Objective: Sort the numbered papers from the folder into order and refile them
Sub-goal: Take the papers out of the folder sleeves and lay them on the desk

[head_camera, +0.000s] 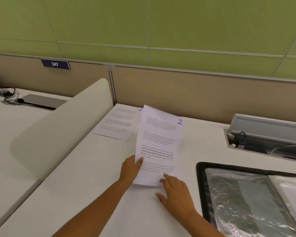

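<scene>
A printed sheet marked 2 (159,144) is lifted off the white desk, tilted up toward me. My left hand (131,170) pinches its lower left edge, thumb on top. My right hand (175,192) lies flat with straight fingers, its fingertips touching the sheet's bottom right corner. Another printed sheet marked 4 (117,124) lies flat on the desk at the back, partly hidden by the raised sheet. The open black folder (250,199) with clear plastic sleeves lies at the right; a page (292,195) shows inside one sleeve.
A cream curved divider (61,127) stands to the left of the desk (92,185). A beige partition (195,93) backs the desk. A raised cable hatch (267,132) with wires sits at back right. Cables and an adapter (5,94) lie on the neighbouring desk.
</scene>
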